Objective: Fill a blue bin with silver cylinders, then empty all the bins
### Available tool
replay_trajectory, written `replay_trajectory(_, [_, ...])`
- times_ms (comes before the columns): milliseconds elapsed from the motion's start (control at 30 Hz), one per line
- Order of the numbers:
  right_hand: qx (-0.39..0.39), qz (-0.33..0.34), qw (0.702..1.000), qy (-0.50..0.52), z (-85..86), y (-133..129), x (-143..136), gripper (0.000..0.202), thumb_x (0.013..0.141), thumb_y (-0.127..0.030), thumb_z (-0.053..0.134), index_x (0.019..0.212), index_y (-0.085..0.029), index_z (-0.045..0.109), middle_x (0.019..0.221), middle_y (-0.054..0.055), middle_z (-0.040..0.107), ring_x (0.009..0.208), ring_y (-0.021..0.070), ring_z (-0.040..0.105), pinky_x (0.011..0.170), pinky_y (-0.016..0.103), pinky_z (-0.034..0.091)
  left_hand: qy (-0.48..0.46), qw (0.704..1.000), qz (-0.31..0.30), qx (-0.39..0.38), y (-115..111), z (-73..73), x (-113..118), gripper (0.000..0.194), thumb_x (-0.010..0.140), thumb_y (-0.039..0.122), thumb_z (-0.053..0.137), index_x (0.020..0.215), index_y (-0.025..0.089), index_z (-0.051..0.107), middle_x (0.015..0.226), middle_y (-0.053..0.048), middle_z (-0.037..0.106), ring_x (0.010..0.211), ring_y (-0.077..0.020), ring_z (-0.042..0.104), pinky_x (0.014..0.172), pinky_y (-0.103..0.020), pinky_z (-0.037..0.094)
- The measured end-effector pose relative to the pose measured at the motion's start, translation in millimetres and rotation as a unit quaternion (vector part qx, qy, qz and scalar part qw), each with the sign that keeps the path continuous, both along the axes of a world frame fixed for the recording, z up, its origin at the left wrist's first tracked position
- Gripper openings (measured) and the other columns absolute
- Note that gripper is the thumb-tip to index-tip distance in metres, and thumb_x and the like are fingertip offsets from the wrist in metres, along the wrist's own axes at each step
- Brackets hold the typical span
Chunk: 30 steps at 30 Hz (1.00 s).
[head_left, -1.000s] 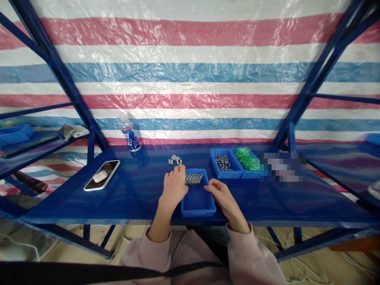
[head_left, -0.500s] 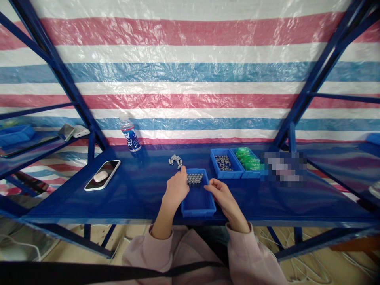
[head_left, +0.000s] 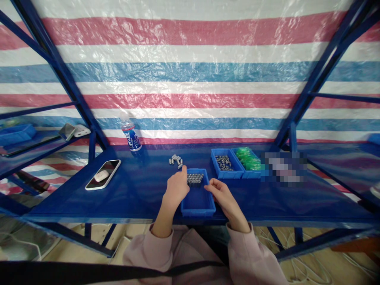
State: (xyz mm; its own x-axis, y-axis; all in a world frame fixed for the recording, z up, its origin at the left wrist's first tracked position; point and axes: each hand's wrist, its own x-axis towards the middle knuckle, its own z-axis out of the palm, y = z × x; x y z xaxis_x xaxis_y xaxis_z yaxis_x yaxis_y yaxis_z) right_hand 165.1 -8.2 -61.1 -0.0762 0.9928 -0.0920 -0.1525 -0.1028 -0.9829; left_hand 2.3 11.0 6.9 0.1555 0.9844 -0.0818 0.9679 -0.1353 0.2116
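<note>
A blue tray (head_left: pixel 198 213) lies near the table's front edge, with metal cylinders (head_left: pixel 195 179) packed in rows at its far end. Over its left wall is my left hand (head_left: pixel 177 186), index finger stretched forward and the other fingers curled; what they may hold is hidden. My right hand (head_left: pixel 218 190) is at the tray's right wall, thumb and fingertips closed on that rim. Just beyond the tray, several loose metal cylinders (head_left: pixel 176 160) lie on the table. Small metal parts (head_left: pixel 224 162) fill a blue bin (head_left: pixel 228 174) at the right, beside another bin of green packets (head_left: pixel 247 159).
A phone (head_left: pixel 110 171) with a white case (head_left: pixel 101 175) on it lies at the left of the blue table (head_left: pixel 142 198). Behind stands a bottle (head_left: pixel 131 136). Blue frame posts rise on both sides, and a blurred-out patch is right of the bins.
</note>
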Motion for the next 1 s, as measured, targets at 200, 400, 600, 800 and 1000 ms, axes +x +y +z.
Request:
replay_trajectory(200, [0.009,0.014,1.000,-0.002,0.0,1,0,0.034,0.068,-0.040,0.067,0.063,-0.022,0.039,0.042,-0.011,0.039,0.034,0.0056,0.034,0.035,0.018,0.023,-0.020,1.000,0.008,0.004,0,-4.1,-1,0.061,0.073,0.009,0.048,0.133,0.014,0.035,0.105,-0.018,0.065,0.097,-0.0318,0.063,0.077,-0.036,0.047])
replay_trajectory(400, [0.026,0.038,0.999,-0.024,4.8,-3,-1,0.034,0.073,-0.041,0.065,0.065,-0.022,0.038,0.044,-0.012,0.039,0.036,0.0056,0.036,0.036,0.018,0.025,-0.050,0.999,0.003,0.017,0,-8.5,-7,0.063,0.073,0.010,0.047,0.135,0.015,0.035,0.106,-0.020,0.064,0.098,-0.0346,0.063,0.077,-0.040,0.047])
replay_trajectory(600, [0.036,0.087,0.995,-0.032,8.3,-4,-8,0.035,0.075,-0.044,0.065,0.068,-0.022,0.038,0.047,-0.012,0.041,0.038,0.0055,0.039,0.039,0.017,0.030,-0.155,0.987,-0.029,0.000,-4,-13.1,-34,0.066,0.076,0.018,0.048,0.139,0.018,0.030,0.116,-0.017,0.060,0.107,-0.0335,0.058,0.087,-0.043,0.044])
replay_trajectory(800, [0.024,0.111,0.993,-0.039,12.8,3,-19,0.038,0.074,-0.048,0.066,0.069,-0.022,0.039,0.050,-0.011,0.044,0.041,0.0064,0.044,0.042,0.017,0.036,-0.339,0.939,-0.039,0.040,2,-36.6,-63,0.060,0.074,0.020,0.051,0.133,0.016,0.037,0.121,-0.014,0.053,0.110,-0.0274,0.052,0.097,-0.042,0.040])
replay_trajectory(1000, [0.042,0.015,0.979,-0.200,14.5,24,-31,0.038,0.085,-0.054,0.045,0.064,-0.023,0.037,0.049,-0.007,0.044,0.044,0.0112,0.051,0.043,0.022,0.043,-0.442,0.893,0.007,0.083,8,-48.9,-57,0.065,0.070,0.009,0.048,0.133,0.015,0.034,0.130,-0.015,0.045,0.118,-0.0249,0.046,0.103,-0.042,0.034])
